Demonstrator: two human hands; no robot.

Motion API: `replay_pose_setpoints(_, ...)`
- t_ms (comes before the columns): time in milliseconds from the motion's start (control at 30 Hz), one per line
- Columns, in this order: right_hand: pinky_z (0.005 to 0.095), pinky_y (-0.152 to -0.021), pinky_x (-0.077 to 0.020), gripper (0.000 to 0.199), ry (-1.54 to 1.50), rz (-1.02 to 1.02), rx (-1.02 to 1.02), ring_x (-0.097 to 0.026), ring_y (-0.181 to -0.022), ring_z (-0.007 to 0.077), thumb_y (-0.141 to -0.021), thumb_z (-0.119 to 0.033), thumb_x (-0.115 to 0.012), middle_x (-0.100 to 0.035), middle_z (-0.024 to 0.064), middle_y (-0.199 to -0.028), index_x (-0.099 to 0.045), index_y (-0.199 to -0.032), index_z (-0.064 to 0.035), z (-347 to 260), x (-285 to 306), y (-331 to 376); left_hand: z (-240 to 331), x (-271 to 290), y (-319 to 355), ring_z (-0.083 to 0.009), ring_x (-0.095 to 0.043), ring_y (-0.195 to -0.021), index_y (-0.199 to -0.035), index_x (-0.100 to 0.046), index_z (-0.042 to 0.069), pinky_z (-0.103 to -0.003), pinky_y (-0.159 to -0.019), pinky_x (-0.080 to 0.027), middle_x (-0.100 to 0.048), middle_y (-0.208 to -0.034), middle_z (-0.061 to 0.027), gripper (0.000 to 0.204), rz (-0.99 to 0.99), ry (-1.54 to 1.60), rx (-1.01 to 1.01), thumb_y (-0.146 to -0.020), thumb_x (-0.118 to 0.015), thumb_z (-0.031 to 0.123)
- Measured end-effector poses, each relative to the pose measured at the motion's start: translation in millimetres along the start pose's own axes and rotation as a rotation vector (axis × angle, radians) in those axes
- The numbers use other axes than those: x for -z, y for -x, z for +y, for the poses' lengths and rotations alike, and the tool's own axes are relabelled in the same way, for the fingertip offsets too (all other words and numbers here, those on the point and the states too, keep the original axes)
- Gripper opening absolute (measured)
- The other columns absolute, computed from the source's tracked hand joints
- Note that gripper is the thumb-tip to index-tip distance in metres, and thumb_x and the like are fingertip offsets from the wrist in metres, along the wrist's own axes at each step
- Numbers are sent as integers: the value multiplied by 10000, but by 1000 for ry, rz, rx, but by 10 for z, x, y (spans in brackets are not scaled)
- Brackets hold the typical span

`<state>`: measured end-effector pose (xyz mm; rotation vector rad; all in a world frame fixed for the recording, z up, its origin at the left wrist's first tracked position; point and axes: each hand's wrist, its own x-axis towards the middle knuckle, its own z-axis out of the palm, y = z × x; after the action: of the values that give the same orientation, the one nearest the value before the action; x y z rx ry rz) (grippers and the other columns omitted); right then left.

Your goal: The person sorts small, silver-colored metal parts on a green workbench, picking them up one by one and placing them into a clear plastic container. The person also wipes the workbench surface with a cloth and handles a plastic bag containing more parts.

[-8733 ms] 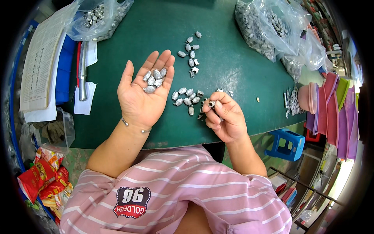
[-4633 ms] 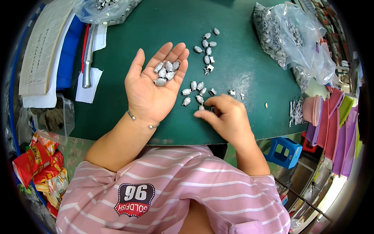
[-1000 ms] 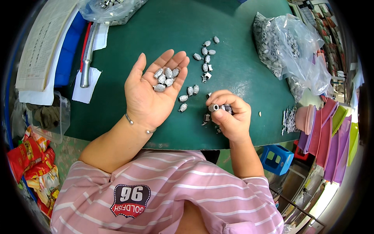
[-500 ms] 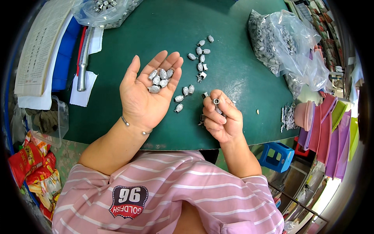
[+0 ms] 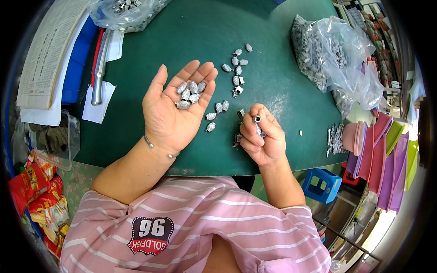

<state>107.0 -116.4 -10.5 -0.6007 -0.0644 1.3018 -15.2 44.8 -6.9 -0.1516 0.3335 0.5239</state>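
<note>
Metal beads (image 5: 189,95) lie loose in my open, cupped left hand (image 5: 175,111) at frame centre; my right hand (image 5: 263,139) pinches one small bead (image 5: 257,120). Hard, slick, light, I judge—best gripped across its sides.

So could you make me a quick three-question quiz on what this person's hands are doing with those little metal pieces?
1. True or false: the left hand lies palm up with several small silver pieces resting in it.
2. What does the right hand hold? A) a knife B) small silver pieces, one poking up between its fingertips C) a pink folder
3. Fill in: loose silver pieces lie on the ___ table mat.

Key: 1 true. 2 B; the right hand is closed round small metal pieces. 3 green.
</note>
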Motion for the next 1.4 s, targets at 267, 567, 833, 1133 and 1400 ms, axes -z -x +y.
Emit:
replay_pose_setpoints(267,170,-393,-301,105,264,185,157,-401,-486,63,-918,-169,-508,-571,87,-776,-513,-894,-67,41,-69,7,-3,-4,3,-328,-385,-1224,-1142,-469,-68,-399,-1015,-359,-461,-1223,-234,453,8,-12,-11,-932,-415,330)
replay_pose_setpoints(567,168,-405,-319,48,280,190,195,-408,-495,62,-889,-101,-541,-578,94,-823,-525,-919,-67,45,-79,7,-7,-4,1,-324,-388,-1221,-1138,-471,-68,-398,-1012,-361,-464,-1221,-231,451,14,-21,-8,-931,-418,329)
replay_pose_setpoints(833,200,-433,-366,61,426,73,138,-493,-610,113,-824,-46,-569,-561,67,-746,-579,-884,-38,-149,-36,-90,0,26,-20,-323,-390,-1220,-1132,-479,-63,-396,-1013,-358,-471,-1215,-229,444,-8,-3,8,-925,-432,327)
replay_pose_setpoints(1133,380,-614,-480,117,2033,177,324,-590,-688,307,-733,-88,-669,-575,131,-759,-614,-820,-32,-50,-326,-333,10,17,-31,-323,-401,-1208,-1127,-479,-61,-394,-1008,-361,-481,-1203,-225,446,17,-4,-11,-921,-438,333)
replay_pose_setpoints(1400,255,-573,-460,127,1755,175,445,-555,-628,147,-719,-3,-665,-540,53,-710,-599,-824,-30,-16,-305,-231,9,5,-14,-324,-403,-1204,-1130,-477,-61,-393,-1005,-365,-484,-1197,-221,447,33,-4,-16,-922,-435,334)
